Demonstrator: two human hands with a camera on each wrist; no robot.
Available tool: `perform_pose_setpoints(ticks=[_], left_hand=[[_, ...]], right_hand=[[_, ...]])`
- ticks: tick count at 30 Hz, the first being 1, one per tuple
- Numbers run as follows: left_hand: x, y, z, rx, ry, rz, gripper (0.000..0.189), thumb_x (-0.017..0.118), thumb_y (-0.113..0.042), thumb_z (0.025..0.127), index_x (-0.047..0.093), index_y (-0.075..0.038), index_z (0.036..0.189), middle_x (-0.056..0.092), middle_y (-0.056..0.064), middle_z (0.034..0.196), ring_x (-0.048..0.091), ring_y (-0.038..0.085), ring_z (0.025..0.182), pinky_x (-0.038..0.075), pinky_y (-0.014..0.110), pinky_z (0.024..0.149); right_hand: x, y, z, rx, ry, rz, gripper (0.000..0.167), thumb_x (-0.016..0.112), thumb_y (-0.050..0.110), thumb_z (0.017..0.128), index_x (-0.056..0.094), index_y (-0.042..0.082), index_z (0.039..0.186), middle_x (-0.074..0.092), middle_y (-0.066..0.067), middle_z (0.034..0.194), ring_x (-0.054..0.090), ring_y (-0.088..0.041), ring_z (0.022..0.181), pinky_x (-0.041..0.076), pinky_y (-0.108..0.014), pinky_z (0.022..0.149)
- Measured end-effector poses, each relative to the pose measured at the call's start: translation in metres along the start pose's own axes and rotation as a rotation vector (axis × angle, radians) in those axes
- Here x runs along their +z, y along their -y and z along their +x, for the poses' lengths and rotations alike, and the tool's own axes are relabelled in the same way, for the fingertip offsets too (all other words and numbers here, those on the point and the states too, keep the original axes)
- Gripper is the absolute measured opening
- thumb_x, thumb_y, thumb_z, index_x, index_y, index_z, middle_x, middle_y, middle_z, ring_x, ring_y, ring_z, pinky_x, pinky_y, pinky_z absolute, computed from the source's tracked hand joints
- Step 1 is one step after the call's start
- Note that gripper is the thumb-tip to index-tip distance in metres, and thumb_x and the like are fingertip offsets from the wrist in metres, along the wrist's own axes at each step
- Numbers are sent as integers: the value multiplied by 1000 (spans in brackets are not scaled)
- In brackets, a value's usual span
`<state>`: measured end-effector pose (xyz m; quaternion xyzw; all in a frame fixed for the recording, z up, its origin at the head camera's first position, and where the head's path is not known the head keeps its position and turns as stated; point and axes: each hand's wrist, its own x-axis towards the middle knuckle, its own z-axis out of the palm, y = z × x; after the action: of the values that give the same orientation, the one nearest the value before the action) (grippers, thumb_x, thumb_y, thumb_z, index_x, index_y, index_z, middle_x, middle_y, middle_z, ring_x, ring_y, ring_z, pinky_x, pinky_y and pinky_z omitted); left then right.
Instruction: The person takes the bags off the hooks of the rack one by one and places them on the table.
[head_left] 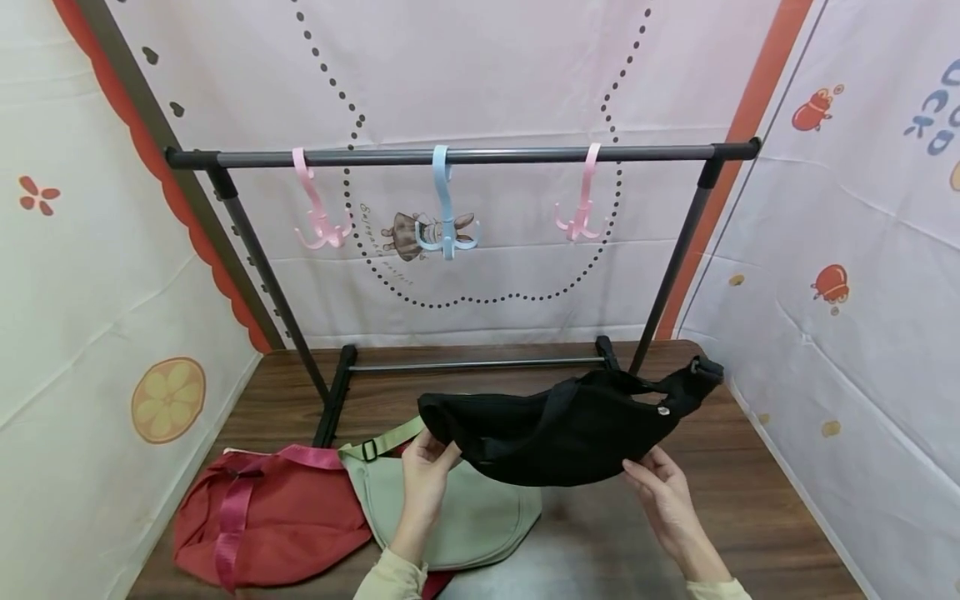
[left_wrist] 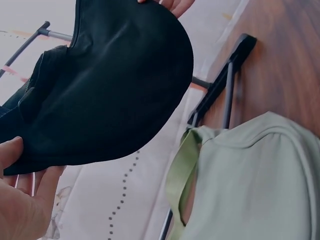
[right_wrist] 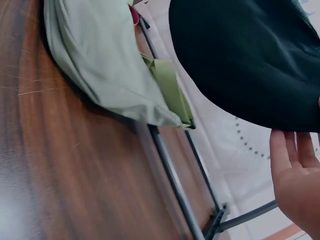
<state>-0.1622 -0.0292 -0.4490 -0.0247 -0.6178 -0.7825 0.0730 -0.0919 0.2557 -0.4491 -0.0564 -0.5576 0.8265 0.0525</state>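
Note:
A black crossbody bag is held up above the table, stretched between my two hands. My left hand pinches its left end, thumb on the near side and fingers behind, as the left wrist view also shows on the bag. At the lower right edge my right hand grips it between thumb and fingers. Beneath, on the table, lies a light green bag with a green strap, partly hidden by the left hand. A red bag with a pink-red strap rests to its left.
A black metal rack stands behind on the wooden table. From its bar hang a left pink hook, a blue hook and a right pink hook. Printed cloth walls enclose the sides and back.

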Motion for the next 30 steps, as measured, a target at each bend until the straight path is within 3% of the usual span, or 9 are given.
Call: perform_pose_setpoints(ticks=[3, 7, 8, 13, 19, 25, 30], left_hand=[[6, 4, -2, -22, 18, -8, 16, 68, 1, 76, 63, -8, 88, 60, -2, 73, 58, 8, 67, 52, 23, 62], [13, 10, -6, -67, 44, -11, 16, 69, 0, 76, 62, -3, 90, 60, 0, 76, 58, 8, 69, 51, 22, 63], [16, 11, -6, -77, 53, -13, 17, 69, -1, 77, 61, -1, 91, 61, 1, 77, 59, 9, 70, 51, 22, 63], [31, 19, -6, -141, 117, -42, 22, 66, 0, 79, 58, 9, 98, 62, 4, 82, 60, 9, 74, 51, 23, 65], [59, 33, -2, -232, 200, -63, 23, 66, 0, 78, 59, 10, 98, 63, 1, 81, 60, 9, 74, 51, 23, 62], [79, 50, -5, -316, 242, -42, 22, 67, -3, 79, 60, 7, 97, 64, 3, 84, 60, 10, 73, 50, 26, 60], [90, 65, -10, -372, 258, -66, 25, 65, 0, 79, 58, 8, 102, 63, 4, 86, 61, 10, 73, 51, 25, 60]], right_hand=[[-4, -3, -3, 0, -74, 37, 27, 52, -3, 87, 64, 20, 95, 63, 7, 91, 60, -5, 85, 49, -21, 77], [-18, -10, -3, -15, -105, 35, 20, 57, 1, 86, 65, 18, 91, 64, 6, 86, 61, -4, 78, 50, -20, 72], [-30, -17, 0, -42, -69, 53, 20, 56, 0, 87, 65, 16, 94, 64, 4, 88, 62, -6, 80, 50, -21, 72], [-74, -32, 11, -67, -65, -62, 17, 60, 9, 86, 64, 12, 102, 66, 4, 92, 62, -8, 85, 52, -25, 72], [-108, -25, 10, 34, -184, -187, 16, 62, 13, 86, 65, 16, 101, 67, 7, 94, 62, -7, 86, 52, -26, 69], [-137, -24, 8, 75, -192, -236, 14, 62, 17, 86, 66, 21, 99, 67, 11, 91, 62, -3, 84, 53, -25, 66], [-142, -16, 5, 173, -259, -337, 10, 63, 23, 86, 65, 24, 96, 64, 14, 87, 61, -2, 80, 52, -23, 66]])
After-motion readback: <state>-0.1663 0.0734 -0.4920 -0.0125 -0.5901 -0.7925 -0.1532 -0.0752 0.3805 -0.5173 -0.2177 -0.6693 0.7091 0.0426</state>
